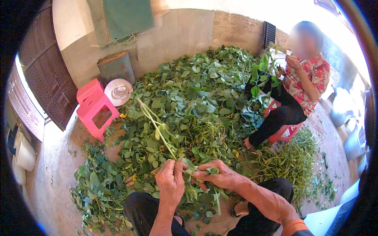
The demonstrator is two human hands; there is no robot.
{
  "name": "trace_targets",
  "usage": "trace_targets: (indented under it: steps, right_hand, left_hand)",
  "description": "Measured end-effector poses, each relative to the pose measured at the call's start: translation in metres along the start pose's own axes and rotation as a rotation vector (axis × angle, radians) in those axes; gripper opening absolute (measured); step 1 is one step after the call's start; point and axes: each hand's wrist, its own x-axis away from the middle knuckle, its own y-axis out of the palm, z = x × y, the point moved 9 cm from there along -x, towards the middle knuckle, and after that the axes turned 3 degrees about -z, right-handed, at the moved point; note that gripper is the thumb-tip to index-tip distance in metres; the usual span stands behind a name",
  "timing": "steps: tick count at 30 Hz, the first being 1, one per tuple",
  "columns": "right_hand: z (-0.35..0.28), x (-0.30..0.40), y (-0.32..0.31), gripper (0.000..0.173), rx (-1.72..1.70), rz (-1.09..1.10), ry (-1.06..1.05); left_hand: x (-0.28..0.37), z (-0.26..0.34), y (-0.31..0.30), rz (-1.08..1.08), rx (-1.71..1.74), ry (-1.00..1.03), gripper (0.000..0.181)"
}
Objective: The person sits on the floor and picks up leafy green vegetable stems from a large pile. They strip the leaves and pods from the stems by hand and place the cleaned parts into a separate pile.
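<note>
My left hand (172, 177) pinches a pale green plant stem (159, 132), whose bare end points up and to the left over the leaf heap. Close by on the right, my right hand (217, 174) has its thumb and fingers closed on green leaves (190, 166) of what looks like the same plant. A few slender pods or stalks hang below and between the hands. Under and beyond them spreads a large heap of leafy green plants (189, 88), which look like bean plants.
Another person (307, 85) sits at right on a red plastic stool (286, 132), holding a leafy stalk. Stripped stalks with pods (289, 159) lie beside that stool. Pink plastic stools (96, 109), a white bowl-like container (118, 92) and a grey cylindrical container (115, 69) stand at left.
</note>
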Motion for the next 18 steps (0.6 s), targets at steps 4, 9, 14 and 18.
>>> trace_targets:
  steps: [4, 9, 14, 18]
  right_hand:
    - [-0.011, 0.007, -0.017, 0.034, -0.214, 0.146, 0.075]
    - [-0.007, 0.005, -0.023, 0.027, -0.023, 0.196, 0.064]
    - [-0.017, 0.003, -0.003, 0.021, 0.273, 0.081, -0.109]
    - [-0.018, 0.003, -0.005, 0.018, 0.222, 0.087, -0.253]
  left_hand:
    - [0.001, -0.020, -0.001, -0.041, 0.140, -0.163, 0.032]
    - [0.005, -0.034, 0.004, -0.030, 0.532, -0.340, 0.036]
    - [0.006, -0.036, 0.009, -0.060, 0.628, -0.374, 0.034]
    - [0.005, -0.037, 0.011, -0.063, 0.649, -0.384, 0.034]
